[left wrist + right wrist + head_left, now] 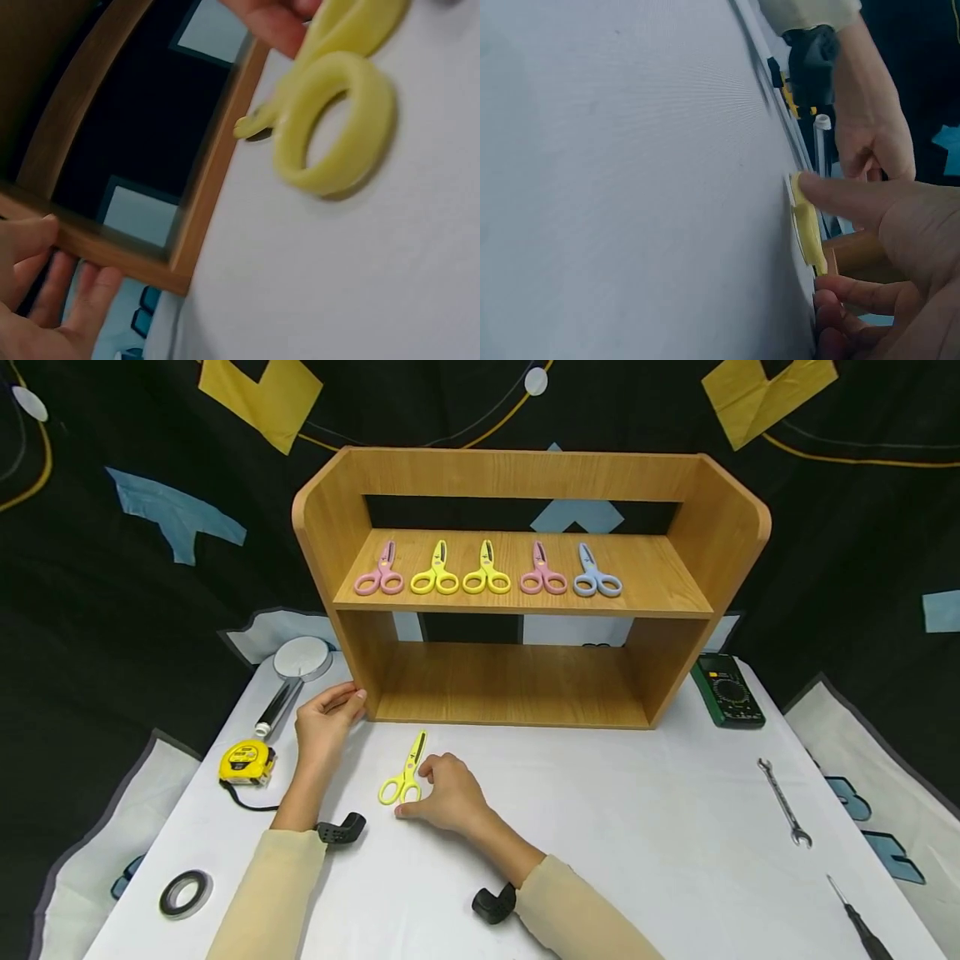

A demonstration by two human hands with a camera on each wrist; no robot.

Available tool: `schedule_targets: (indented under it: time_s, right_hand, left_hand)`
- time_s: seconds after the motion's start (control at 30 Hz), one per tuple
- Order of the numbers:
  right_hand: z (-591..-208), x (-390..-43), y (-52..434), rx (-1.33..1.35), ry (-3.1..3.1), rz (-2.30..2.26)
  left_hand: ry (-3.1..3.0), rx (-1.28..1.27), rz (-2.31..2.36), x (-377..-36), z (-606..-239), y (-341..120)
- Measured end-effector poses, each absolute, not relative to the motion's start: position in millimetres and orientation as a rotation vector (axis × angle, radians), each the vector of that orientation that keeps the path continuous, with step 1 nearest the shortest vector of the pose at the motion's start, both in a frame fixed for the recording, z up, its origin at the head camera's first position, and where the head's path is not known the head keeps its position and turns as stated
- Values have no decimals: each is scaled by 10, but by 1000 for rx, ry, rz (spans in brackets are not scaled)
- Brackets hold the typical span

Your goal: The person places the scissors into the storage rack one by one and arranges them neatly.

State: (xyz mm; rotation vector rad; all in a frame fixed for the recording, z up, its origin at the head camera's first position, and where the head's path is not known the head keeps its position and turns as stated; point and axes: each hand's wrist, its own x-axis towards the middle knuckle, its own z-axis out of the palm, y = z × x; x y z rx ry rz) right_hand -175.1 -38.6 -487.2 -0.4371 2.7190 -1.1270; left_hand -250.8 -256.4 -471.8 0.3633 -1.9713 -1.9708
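A pair of yellow scissors [408, 774] lies on the white tabletop before the wooden shelf, blades pointing away. My right hand [450, 793] is at its right side, thumb by the finger loops and fingertips near the pivot. The right wrist view shows the yellow scissors [807, 225] edge-on between that thumb and the curled fingers. My left hand [326, 718] pinches the lower left edge of the wooden shelf [510, 687]; in the left wrist view, thumb and fingers lie on either side of its panel. Large yellow loops [334, 124] show near that camera.
On the upper board stand pink scissors [381, 572], yellow scissors [435, 570] and blue scissors [594, 575] in a row. Left lie a magnifying glass [288, 685], tape measure [247, 762] and black tape roll [185, 894]. Right are a multimeter [727, 691], wrench [784, 802] and screwdriver [858, 922].
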Motion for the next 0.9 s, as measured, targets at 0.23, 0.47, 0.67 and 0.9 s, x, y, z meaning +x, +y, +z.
schedule_targets:
  time_s: [0.23,0.47,0.67,0.9]
  right_hand:
    - [-4831,-1763,-303,-442,2713,-1175]
    - [-4808,-1672,-21,-391,2565,-1351]
    - [-4634,-1588,374,-376,2345,-1509]
    - [-4102,-1444,974,-408,2170,-1723]
  left_hand:
    - [-2238,385,-1991,-2492,-4658,-2634]
    - [-2241,398,-2130,-2538,-4699,-2686]
    - [-2099,415,-2261,-2555,-4723,-2719]
    - [-2049,417,-2266,-2549,-4717,-2699]
